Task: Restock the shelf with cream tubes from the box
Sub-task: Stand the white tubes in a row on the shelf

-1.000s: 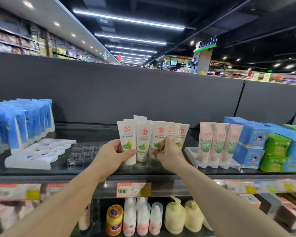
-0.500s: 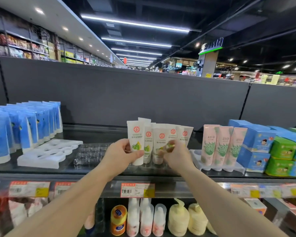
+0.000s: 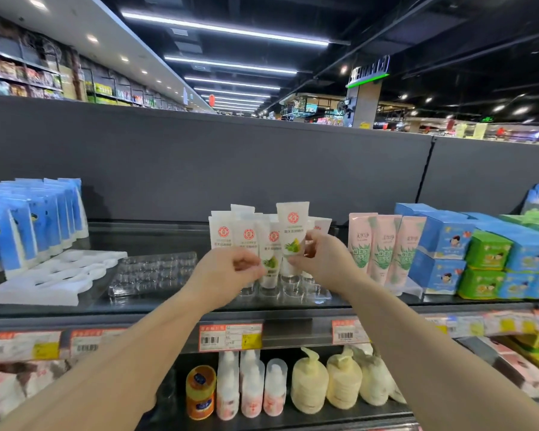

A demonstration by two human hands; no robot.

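Several white cream tubes [image 3: 249, 236] with red round logos and green fruit pictures stand cap-down in a clear plastic tray [image 3: 305, 290] on the top shelf [image 3: 168, 309]. My right hand [image 3: 322, 259] pinches the lower part of one white tube [image 3: 293, 231], which is raised above the row. My left hand [image 3: 227, 276] is curled against the fronts of the left tubes, fingertips at a tube [image 3: 271, 259] in the middle. No box is visible.
Blue tubes [image 3: 35, 225] stand at far left beside an empty white holder [image 3: 53, 278] and an empty clear tray [image 3: 153, 272]. Pink aloe tubes [image 3: 383, 244] and blue and green cartons [image 3: 486, 256] fill the right. Pump bottles [image 3: 310, 384] sit on the lower shelf.
My right hand has lifted one white tube up out of the row. My left hand has slid right, in front of the left tubes. The camera has come closer.
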